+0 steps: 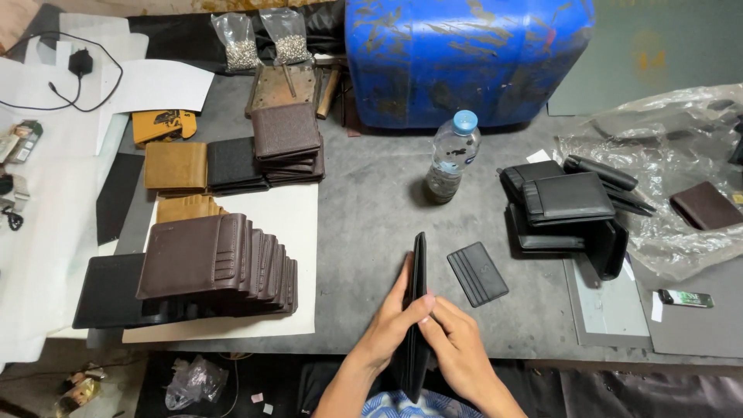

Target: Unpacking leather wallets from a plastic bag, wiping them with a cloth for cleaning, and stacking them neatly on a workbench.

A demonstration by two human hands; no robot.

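While the black wallet point(419, 310) stands on edge at the near middle of the grey worktop point(371, 224), both hands close on it: the left hand point(391, 325) grips its left face with the thumb laid over the edge, and the right hand point(453, 344) clasps the right face, fingers pressed to the leather. Far left of the wallet lies a fanned row of brown wallets point(224, 267) on a white sheet, with tan, black and brown stacks point(232, 159) behind it. Just beyond the wallet, farther up the worktop, stands a clear water bottle point(451, 159) with a blue cap. Just right of the wallet a black card sleeve point(477, 273) lies flat and apart from the hands — further right sits a heap of black wallets point(565, 213), then crumpled clear plastic point(673, 193). The step in hand looks like checking or pressing the folded wallet's edge; any following move would seem to call for a steady two-sided grip so the piece does not flop open.
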